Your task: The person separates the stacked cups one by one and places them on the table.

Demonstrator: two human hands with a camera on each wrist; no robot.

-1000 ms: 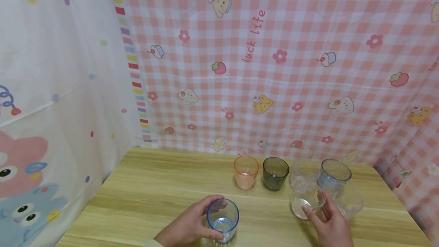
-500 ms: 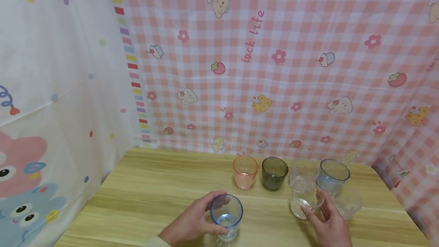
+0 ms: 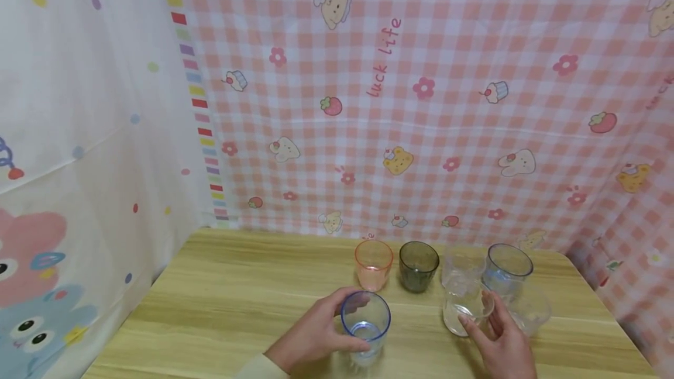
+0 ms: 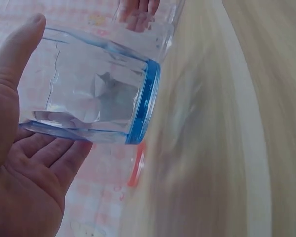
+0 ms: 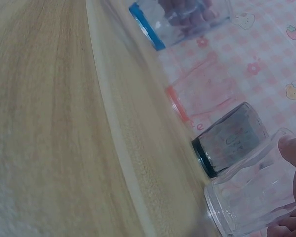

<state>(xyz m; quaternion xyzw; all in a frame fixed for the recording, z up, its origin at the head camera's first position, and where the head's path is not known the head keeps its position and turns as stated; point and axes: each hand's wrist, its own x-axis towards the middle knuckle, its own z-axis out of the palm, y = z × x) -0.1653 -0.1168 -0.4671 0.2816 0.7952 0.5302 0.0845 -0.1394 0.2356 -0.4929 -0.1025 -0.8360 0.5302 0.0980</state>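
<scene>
Left hand point(image 3: 316, 338) grips the blue-rimmed cup point(image 3: 365, 326), thumb on the near side and fingers point(image 3: 344, 296) curled round the far side; cup upright, at the front middle of the wooden bench point(image 3: 237, 285); whether its base touches the bench cannot be told from the head view; left wrist view shows the palm just behind the cup wall, thumb along it. Right hand point(image 3: 502, 344) holds a clear cup point(image 3: 466, 309), thumb on the near wall, fingers bent round the right side; this cup stands just in front of the back row. Back row, left to right: orange cup point(image 3: 373, 264); dark green cup point(image 3: 418, 265); another clear cup point(image 3: 462, 266); second blue-rimmed cup point(image 3: 506, 268); one more clear cup point(image 3: 529, 307) just right of the right hand. Pink checked cloth point(image 3: 421, 104) hangs behind the bench.
</scene>
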